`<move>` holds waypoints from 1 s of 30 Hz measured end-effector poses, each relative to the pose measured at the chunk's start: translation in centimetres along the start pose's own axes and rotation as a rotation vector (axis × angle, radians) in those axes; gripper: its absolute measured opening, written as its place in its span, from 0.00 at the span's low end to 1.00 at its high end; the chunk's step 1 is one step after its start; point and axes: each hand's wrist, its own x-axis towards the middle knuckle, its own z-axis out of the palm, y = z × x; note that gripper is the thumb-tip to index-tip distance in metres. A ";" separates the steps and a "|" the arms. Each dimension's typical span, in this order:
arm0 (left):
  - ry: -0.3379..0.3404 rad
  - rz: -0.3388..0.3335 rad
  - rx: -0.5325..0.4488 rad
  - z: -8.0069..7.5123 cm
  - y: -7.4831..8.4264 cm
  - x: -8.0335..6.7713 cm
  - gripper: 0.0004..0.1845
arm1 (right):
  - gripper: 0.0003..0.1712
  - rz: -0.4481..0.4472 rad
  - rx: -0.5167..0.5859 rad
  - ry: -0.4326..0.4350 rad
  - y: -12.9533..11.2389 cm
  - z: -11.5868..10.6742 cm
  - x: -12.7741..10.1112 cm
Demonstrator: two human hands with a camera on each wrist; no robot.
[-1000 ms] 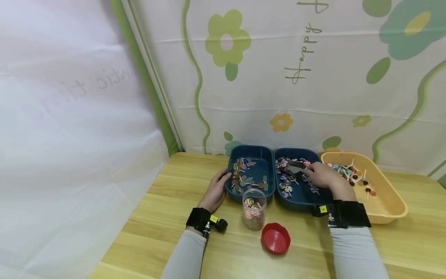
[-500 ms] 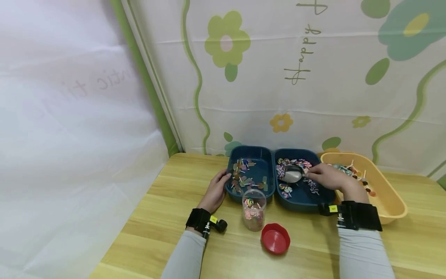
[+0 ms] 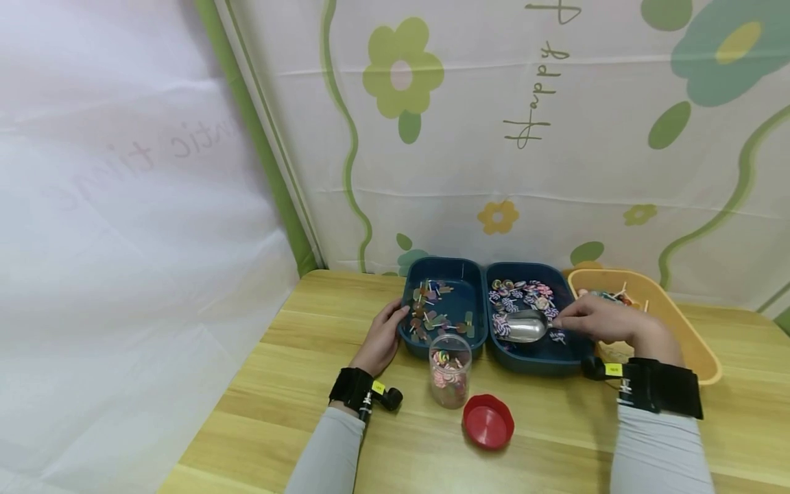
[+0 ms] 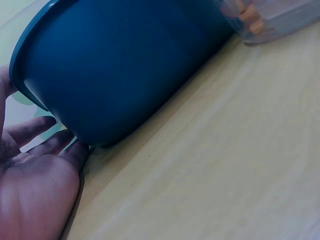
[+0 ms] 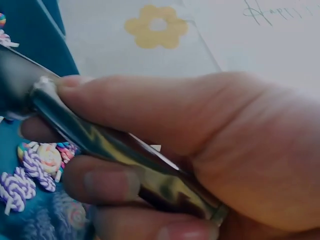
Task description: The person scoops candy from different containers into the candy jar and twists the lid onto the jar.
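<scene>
My right hand (image 3: 599,319) grips the handle of a metal scoop (image 3: 526,326), thumb along the top and fingers curled beneath, as the right wrist view shows. The scoop's bowl lies low in the right blue bin (image 3: 537,367), over small swirl lollipops (image 3: 524,293), with a few purple-and-white ones at its mouth. My left hand (image 3: 379,343) rests against the left side of the other blue bin (image 3: 453,266), thumb at the rim. In the left wrist view, its relaxed fingers (image 4: 37,131) touch the bin's outer wall. That bin holds small popsicle-shaped pieces (image 3: 426,315).
In front of the bins stands a clear jar (image 3: 449,394), uncapped, with some lollipops inside. A red lid (image 3: 489,424) lies beside it on the wooden table (image 3: 265,398). At the right is a yellow bin (image 3: 685,326) with more lollipops, partly behind my right forearm.
My right hand has drawn the scoop from the back of the right blue bin toward its front and to the right, its bowl turning to face up. My left hand has stayed put.
</scene>
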 end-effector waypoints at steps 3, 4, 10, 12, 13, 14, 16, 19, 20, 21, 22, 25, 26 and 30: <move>-0.003 0.001 -0.005 0.0 0.0 0.0 0.28 | 0.16 0.007 0.076 -0.040 0.4 -0.3 -0.6; -0.003 0.001 -0.007 0.0 0.0 0.1 0.28 | 0.16 0.010 0.099 -0.052 0.6 -0.4 -0.9; 0.004 -0.003 -0.011 0.0 0.1 0.0 0.27 | 0.18 -0.011 0.180 -0.081 1.4 -0.7 -1.8; 0.005 0.001 -0.006 0.0 0.1 -0.1 0.27 | 0.18 -0.012 0.187 -0.073 1.4 -0.6 -1.7; 0.006 0.002 -0.007 0.0 0.1 -0.1 0.27 | 0.18 -0.005 0.186 -0.067 1.3 -0.5 -1.6; 0.006 0.002 -0.007 0.1 0.1 -0.1 0.27 | 0.18 0.002 0.181 -0.060 1.3 -0.5 -1.5; 0.008 0.001 -0.009 0.1 0.1 -0.1 0.27 | 0.17 0.007 0.158 -0.044 1.0 -0.3 -1.1; 0.012 -0.002 -0.011 0.1 0.2 -0.1 0.27 | 0.16 0.008 0.098 -0.017 0.7 -0.2 -0.4; 0.014 -0.003 -0.009 0.1 0.1 0.0 0.27 | 0.15 0.007 0.078 -0.007 0.6 -0.2 -0.3; 0.015 -0.003 -0.009 0.1 0.1 0.0 0.27 | 0.15 0.004 0.065 -0.001 0.6 -0.2 -0.2; 0.016 -0.002 -0.009 0.0 0.1 0.0 0.27 | 0.15 0.002 0.061 0.000 0.6 -0.1 -0.1; 0.018 -0.004 -0.011 0.1 0.1 0.0 0.27 | 0.16 0.000 0.096 0.000 1.1 -0.1 -0.2; 0.017 -0.004 -0.015 0.1 0.1 0.0 0.27 | 0.16 -0.007 0.120 -0.006 1.4 0.0 -0.4; 0.015 0.000 -0.019 0.1 0.1 -0.1 0.28 | 0.18 -0.032 0.246 -0.018 2.3 -0.1 -1.2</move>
